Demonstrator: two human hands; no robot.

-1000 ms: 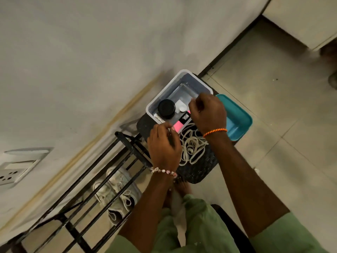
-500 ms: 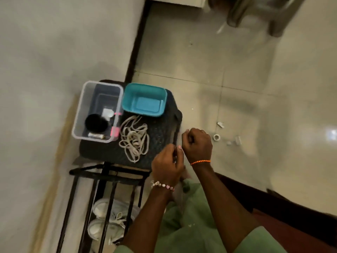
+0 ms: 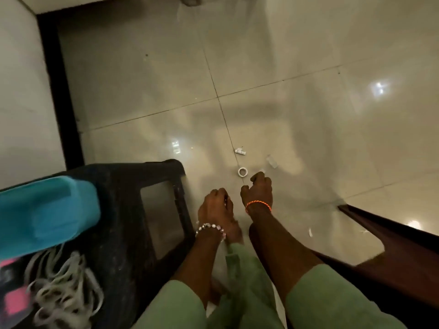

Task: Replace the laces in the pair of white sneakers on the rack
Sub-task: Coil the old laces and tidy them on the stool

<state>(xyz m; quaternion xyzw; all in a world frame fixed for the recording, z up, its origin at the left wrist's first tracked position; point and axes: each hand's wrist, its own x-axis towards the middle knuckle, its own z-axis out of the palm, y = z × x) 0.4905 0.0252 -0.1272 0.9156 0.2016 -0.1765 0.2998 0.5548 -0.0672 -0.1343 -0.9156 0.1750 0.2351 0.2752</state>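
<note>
The white sneakers and the rack are out of view. A loose pile of white laces [image 3: 64, 288] lies on a black stool [image 3: 133, 176] at the lower left, blurred. My left hand [image 3: 215, 206], with a bead bracelet at the wrist, hangs over the floor just right of the stool with its fingers curled. My right hand [image 3: 257, 192], with an orange thread at the wrist, is a little further out, its fingers curled and pointing down at the floor. Whether either hand holds anything small is too blurred to tell.
A teal tray [image 3: 45, 214] and a pink packet [image 3: 14, 302] sit on the stool by the laces. A small white ring [image 3: 242, 172] and a few scraps [image 3: 240, 151] lie on the glossy tiles. A dark wooden edge [image 3: 392, 236] runs at the right, black skirting [image 3: 59, 91] at the left.
The view has swung from the stool top and the rack to the floor. Both hands left the pink packet by the clear box, moved right off the stool and drew apart.
</note>
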